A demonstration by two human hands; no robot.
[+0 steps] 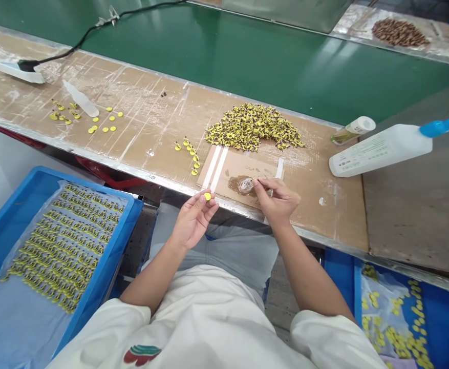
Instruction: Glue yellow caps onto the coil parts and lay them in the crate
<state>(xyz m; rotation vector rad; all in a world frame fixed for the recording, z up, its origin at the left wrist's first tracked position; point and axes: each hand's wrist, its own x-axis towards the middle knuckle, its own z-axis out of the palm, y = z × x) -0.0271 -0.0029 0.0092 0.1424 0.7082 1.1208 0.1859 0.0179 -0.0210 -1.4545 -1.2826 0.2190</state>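
Note:
My left hand (193, 218) pinches a small round yellow disc (208, 196) between thumb and fingertips, just over the bench's front edge. To its right, my right hand (278, 200) has thumb and forefinger pressed together beside a wet, clear patch (245, 184) on a cardboard sheet (228, 174); whatever small thing sits at those fingertips is too tiny to make out. Behind the sheet lies a large heap of small yellow and dark pieces (253, 125). Several similar pieces (194, 158) stand in a curved row left of the sheet.
A white bottle with blue nozzle (381, 148) and a small canister (353, 130) are at the right. Yellow discs (105, 129) and a thin bottle (80, 98) lie at the left. Blue trays (126, 200) (443, 307) hold yellow pieces below the bench on both sides.

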